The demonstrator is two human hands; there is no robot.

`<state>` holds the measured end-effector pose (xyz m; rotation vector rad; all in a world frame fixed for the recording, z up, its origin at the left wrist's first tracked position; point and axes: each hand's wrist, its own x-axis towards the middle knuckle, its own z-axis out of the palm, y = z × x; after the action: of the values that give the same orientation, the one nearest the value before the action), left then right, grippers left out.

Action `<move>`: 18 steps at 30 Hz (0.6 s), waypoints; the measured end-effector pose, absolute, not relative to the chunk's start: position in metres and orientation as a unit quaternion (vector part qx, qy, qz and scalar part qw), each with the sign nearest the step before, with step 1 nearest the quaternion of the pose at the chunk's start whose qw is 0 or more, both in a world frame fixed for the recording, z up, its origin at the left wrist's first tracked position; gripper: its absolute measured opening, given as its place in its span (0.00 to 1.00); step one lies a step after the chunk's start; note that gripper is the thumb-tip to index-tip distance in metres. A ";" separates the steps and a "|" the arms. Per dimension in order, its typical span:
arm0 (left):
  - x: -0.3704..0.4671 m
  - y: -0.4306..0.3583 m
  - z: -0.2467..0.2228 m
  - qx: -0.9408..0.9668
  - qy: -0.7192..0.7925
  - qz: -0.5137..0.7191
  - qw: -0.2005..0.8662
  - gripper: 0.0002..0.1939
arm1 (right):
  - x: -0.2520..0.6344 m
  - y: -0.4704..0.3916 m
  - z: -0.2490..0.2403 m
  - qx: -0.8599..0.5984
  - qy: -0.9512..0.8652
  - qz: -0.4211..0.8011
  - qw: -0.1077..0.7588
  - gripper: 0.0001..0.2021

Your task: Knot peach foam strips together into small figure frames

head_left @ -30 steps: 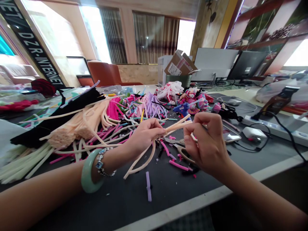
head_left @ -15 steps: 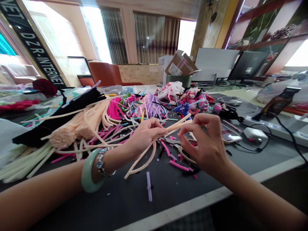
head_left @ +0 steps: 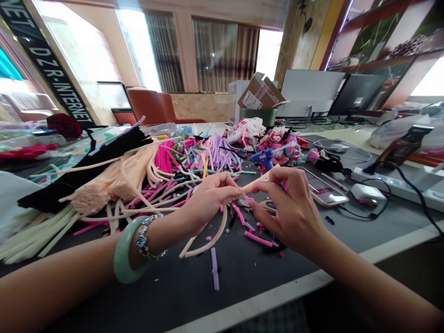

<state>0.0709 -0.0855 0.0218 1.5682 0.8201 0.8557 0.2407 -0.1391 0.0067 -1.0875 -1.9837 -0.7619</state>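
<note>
My left hand [head_left: 217,192] pinches a small bunch of beige pipe cleaners [head_left: 255,182] between thumb and fingers. A loop of the same beige stems [head_left: 222,231] hangs below that hand to the tabletop. My right hand [head_left: 286,201] has its curled fingers on the bunch's far ends, while its thumb stands apart below. Those far ends are partly hidden behind the fingers. Scissors [head_left: 268,206] lie under the right hand, mostly covered. Pink cut pieces [head_left: 260,239] are scattered beneath, and a lilac piece [head_left: 215,269] rests nearer the front edge.
Thick beige pipe cleaner bundles [head_left: 114,182] lie at left, with pink and lilac ones [head_left: 222,152] behind. A blue glue gun [head_left: 264,158] is beyond my hands. To the right are a phone [head_left: 324,189], a white charger [head_left: 369,194] and a power strip [head_left: 405,187] with cables.
My right hand has moved left and closer to my left hand, its fingers now over the beige stems. The scissors have become more covered. The left hand has shifted only slightly.
</note>
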 end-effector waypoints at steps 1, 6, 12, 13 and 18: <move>0.071 -0.086 0.022 0.662 0.345 0.362 0.558 0.09 | 0.241 -0.139 0.006 -0.425 -0.773 -0.296 0.366 0.09; 0.072 -0.089 0.023 0.659 0.349 0.355 0.564 0.09 | 0.242 -0.139 0.004 -0.422 -0.768 -0.322 0.357 0.09; 0.073 -0.093 0.024 0.642 0.326 0.348 0.600 0.09 | 0.242 -0.138 0.003 -0.402 -0.767 -0.350 0.357 0.06; 0.073 -0.093 0.024 0.640 0.325 0.349 0.603 0.09 | 0.241 -0.139 0.003 -0.399 -0.766 -0.353 0.360 0.06; 0.073 -0.093 0.023 0.644 0.343 0.351 0.588 0.09 | 0.240 -0.139 0.004 -0.394 -0.761 -0.363 0.366 0.03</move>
<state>0.0733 -0.0930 0.0233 1.4998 0.7992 0.8168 0.2401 -0.1390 0.0043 -1.0128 -1.9575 -0.9320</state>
